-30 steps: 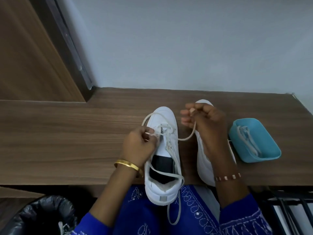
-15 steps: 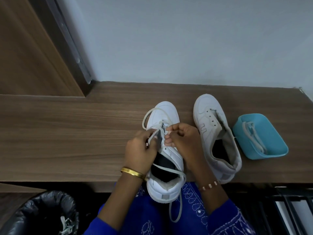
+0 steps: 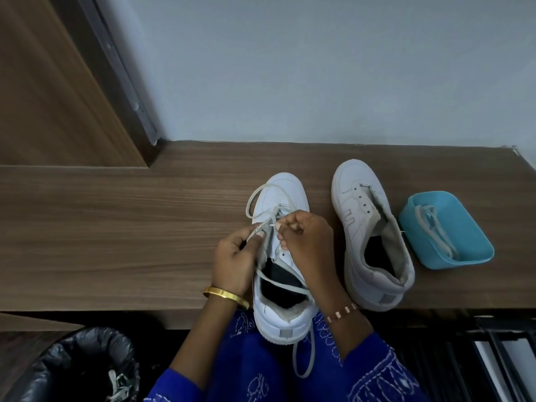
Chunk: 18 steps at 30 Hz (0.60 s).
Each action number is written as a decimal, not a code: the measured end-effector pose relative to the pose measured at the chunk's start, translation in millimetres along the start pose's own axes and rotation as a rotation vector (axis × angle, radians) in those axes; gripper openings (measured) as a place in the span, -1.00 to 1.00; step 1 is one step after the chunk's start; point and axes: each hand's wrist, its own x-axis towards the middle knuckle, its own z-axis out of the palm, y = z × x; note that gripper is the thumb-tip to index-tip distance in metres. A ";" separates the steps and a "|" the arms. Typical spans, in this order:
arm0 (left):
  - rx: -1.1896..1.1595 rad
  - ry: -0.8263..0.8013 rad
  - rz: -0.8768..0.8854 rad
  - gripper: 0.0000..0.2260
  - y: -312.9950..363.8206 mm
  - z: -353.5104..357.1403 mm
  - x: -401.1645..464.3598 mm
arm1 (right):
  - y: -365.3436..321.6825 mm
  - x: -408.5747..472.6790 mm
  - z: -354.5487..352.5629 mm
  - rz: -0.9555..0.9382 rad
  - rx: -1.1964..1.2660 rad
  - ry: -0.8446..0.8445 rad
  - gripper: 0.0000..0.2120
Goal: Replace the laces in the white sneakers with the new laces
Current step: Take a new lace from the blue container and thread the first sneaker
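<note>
A white leather low-top sneaker lies lengthwise on the brown wood-grain tabletop, toe pointing far and heel hanging over the near edge above the person's lap, probably so the eyelets face up within easy reach. The left hand is curled around the sneaker's left flank, thumb and fingers pinching a strand of the off-white flat lace against the tongue, which seems meant to steady the upper. The right hand pinches the lace tip just above the eyelet rows, apparently working it through a hole. The lace loops out over the toe, crosses the dark shoe opening, and its free end dangles off the heel. To the right, apart from the hands, a second white sneaker rests tipped on its side with bare eyelets, evidently waiting its turn. Farther right, a light blue plastic tray holds another coiled pale lace, kept handy. At the near left, below the table, a black-lined waste bin holds whitish scraps; whether these are laces I cannot tell.
</note>
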 end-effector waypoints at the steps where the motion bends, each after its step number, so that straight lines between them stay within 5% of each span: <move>1: 0.005 -0.001 0.010 -0.79 -0.1 0.7 -0.8 | 0.3 -0.4 1.4 -0.009 -0.020 0.013 -0.83; 6: -0.005 -0.060 0.058 -0.79 0.0 -2.2 -2.0 | -1.7 1.4 4.3 -0.046 -0.110 0.025 -0.93; 10: -0.124 -0.070 -0.127 -0.66 6.8 -3.2 3.6 | -3.5 1.2 1.4 -0.025 -0.074 -0.024 -0.95; 18: 0.085 0.019 -0.020 -0.90 11.4 0.5 14.9 | -9.8 3.0 -4.0 0.045 -0.025 -0.093 -0.79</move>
